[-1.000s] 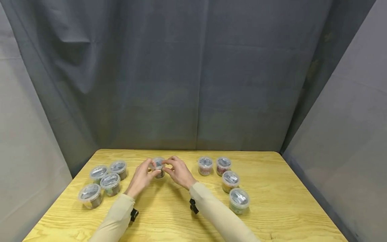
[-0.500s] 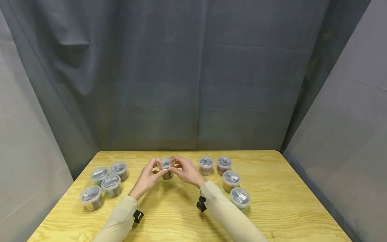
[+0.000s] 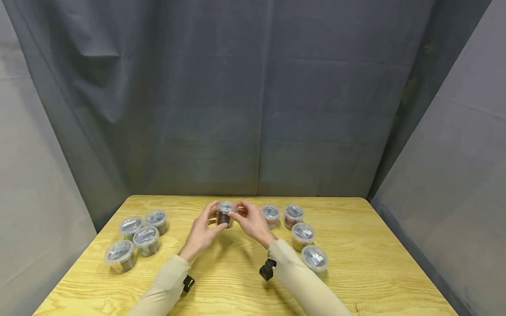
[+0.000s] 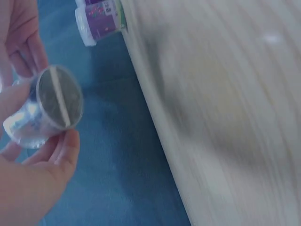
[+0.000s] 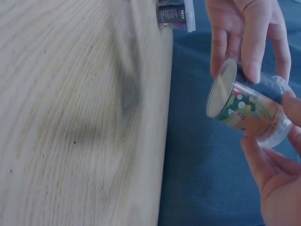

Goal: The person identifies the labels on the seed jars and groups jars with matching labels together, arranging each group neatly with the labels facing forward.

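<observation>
Both hands hold one small clear lidded plastic tub [image 3: 224, 215], raised over the back of the wooden table. My left hand [image 3: 201, 235] grips its left side, thumb low on the front. From the right, fingers and thumb of my right hand [image 3: 253, 221] pinch it up by the lid. The right wrist view shows an orange and green patterned label on the tub [image 5: 254, 110], beside a dark panel. Its round base, crossed by a pale strip, faces the camera on the tub [image 4: 59, 96] in the left wrist view.
Several similar tubs [image 3: 146, 239] cluster at the table's left. On the right, others form a bent row, from a reddish tub [image 3: 270, 215] at the back to a nearer tub [image 3: 315, 258]. Grey curtain [image 3: 197, 109] hangs behind the table's far edge [image 3: 316, 197].
Both hands have shifted right with the tub and lifted it from the tabletop. It has tilted so its dark label faces the head camera more. The other tubs stay put.
</observation>
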The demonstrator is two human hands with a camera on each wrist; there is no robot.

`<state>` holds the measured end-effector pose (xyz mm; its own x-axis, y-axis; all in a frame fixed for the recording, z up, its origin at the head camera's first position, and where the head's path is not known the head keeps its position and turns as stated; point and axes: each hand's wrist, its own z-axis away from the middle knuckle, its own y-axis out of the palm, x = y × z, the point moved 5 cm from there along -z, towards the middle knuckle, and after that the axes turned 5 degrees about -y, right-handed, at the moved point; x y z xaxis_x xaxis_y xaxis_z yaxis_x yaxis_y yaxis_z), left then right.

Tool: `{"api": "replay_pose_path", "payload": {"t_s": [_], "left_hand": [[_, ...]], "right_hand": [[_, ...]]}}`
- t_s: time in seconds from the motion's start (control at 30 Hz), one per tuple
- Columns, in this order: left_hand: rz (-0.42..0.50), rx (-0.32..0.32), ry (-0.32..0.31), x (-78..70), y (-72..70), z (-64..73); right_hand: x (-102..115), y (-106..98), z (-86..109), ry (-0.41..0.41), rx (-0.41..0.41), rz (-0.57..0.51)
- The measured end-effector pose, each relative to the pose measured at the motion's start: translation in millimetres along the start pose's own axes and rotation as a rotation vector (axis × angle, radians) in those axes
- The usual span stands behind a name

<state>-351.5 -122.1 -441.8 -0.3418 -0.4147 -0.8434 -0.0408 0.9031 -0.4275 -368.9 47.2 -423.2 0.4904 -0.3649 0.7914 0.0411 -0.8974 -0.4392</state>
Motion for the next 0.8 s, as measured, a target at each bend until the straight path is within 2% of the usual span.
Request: {"api": "replay_pose_path", "payload": {"t_s": [0.2, 0.33, 0.43, 0.6, 0.7, 0.8], "left_hand": [[-0.026, -0.038, -0.032, -1.4, 8.0, 1.6], [-0.019, -0.035, -0.016, -4.1, 8.3, 2.1], [0.008, 0.002, 0.001, -4.9, 7.3, 2.0], [0.098, 0.099, -0.025, -2.3, 8.3, 0.5], [0.115, 0.111, -0.030, -1.8, 12.0, -0.9], [0.093, 0.066, -0.007, -4.0, 16.2, -1.3]], "right_hand": [[0.1, -3.3, 2.3, 0.030, -0.048, -0.025], [-3.3, -5.9, 2.7, 0.030, -0.034, -0.034], [-5.5, -10.0, 2.3, 0.003, 0.025, -0.083], [-9.3, -16.6, 2.9, -0.007, 0.117, -0.174], [-10.1, -19.5, 3.7, -0.004, 0.083, -0.158], [-9.3, -20.9, 7.0, 0.016, 0.012, -0.124]]}}
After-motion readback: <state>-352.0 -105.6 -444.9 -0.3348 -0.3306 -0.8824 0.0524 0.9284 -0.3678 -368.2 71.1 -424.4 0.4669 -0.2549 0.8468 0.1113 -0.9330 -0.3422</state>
